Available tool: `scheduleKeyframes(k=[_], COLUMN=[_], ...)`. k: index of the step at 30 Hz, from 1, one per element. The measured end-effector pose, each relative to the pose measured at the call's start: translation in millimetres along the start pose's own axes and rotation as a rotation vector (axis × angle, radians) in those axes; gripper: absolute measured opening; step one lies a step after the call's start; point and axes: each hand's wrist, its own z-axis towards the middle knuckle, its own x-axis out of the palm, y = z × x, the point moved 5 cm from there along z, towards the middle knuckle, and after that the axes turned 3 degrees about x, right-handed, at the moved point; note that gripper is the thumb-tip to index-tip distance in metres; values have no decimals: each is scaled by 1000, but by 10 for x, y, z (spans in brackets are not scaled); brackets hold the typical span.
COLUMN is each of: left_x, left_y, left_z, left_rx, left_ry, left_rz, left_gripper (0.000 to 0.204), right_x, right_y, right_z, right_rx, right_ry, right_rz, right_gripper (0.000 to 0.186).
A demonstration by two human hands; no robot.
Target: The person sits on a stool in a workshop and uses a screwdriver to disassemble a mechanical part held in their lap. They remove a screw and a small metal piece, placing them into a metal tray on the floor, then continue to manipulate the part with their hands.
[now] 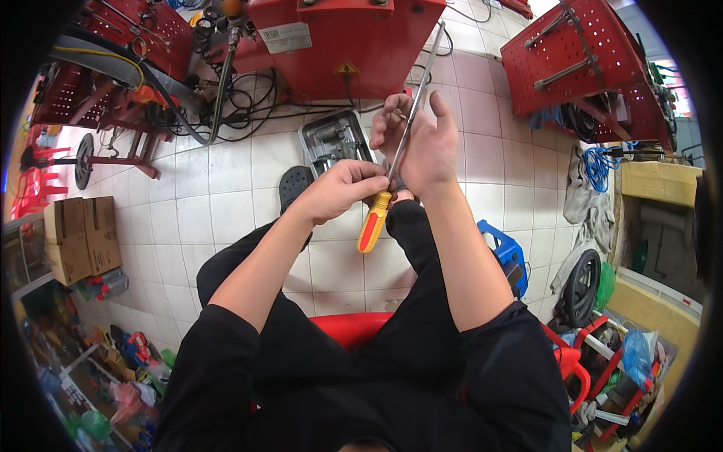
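A long screwdriver (372, 228) with a yellow and red handle slants across the middle, its handle toward me and its thin metal shaft pointing up and right. My left hand (339, 190) pinches the shaft just above the handle, between thumb and fingers. Palm up, my right hand (428, 149) lies under the shaft with thumb apart and fingers loosely bent; the shaft crosses the palm. A small metal bit shows by its fingers, too small to name. Just beyond my left hand, a metal tray (307, 154) with several dark metal parts rests on the floor, partly covered by the hands.
A red machine (346, 45) stands ahead, with black cables (248, 113) on the tiles. Red pegboard racks with tools flank it. A blue plastic case (503, 255) stands right of my knee; cardboard boxes (81, 235) are at left. A red seat (350, 328) is under me.
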Motion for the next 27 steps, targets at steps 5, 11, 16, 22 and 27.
scheduleKeyframes(k=[5,11,16,22,27], left_x=[-66,-86,-410,-703,-661], left_y=[-47,-139,-404,-646,-659], left_z=[-8,-26,-115,-255,-236], left_rx=[98,148,299,476,476], left_ry=[-59,-78,-353,-538,-516], left_rz=[189,121,101,-2,99], left_gripper=[20,20,16,14,15], right_x=[10,44,62,314,266], right_y=[-27,-102,-253,-465,-566], right_z=[11,-3,-46,-133,-124], right_rx=[-48,-40,-125,-85,103], right_ry=[27,68,50,82,49], right_rz=[-149,-457,-934,-1415,-1420], right_gripper=[52,51,48,62,54])
